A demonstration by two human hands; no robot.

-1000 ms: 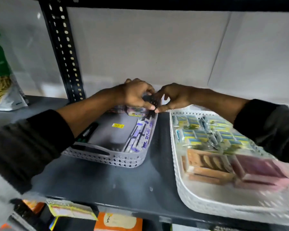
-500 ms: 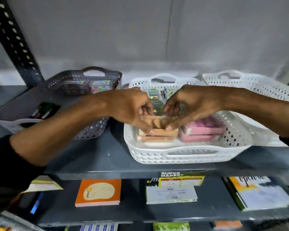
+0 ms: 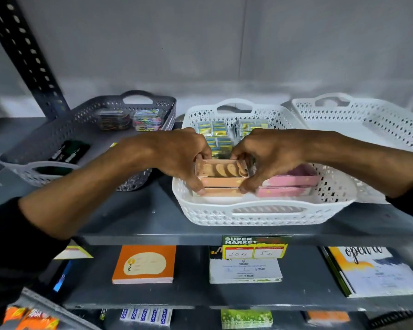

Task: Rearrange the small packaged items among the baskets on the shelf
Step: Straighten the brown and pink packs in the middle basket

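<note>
— What do the fingers grip?
— Both hands clamp the peach boxes (image 3: 221,178) in the middle basket (image 3: 253,216): left hand (image 3: 180,154) pinches the left end, right hand (image 3: 265,156) the right end, thumbs in front.
— Around them?
— Pink boxes (image 3: 293,183) touch on the right; blue packets (image 3: 216,135) lie behind; a grey basket (image 3: 86,120) stands left.

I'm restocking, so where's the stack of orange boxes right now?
In the head view, the orange boxes sit front-left in the middle white basket, beside the pink boxes, held between the left hand and right hand.
</note>
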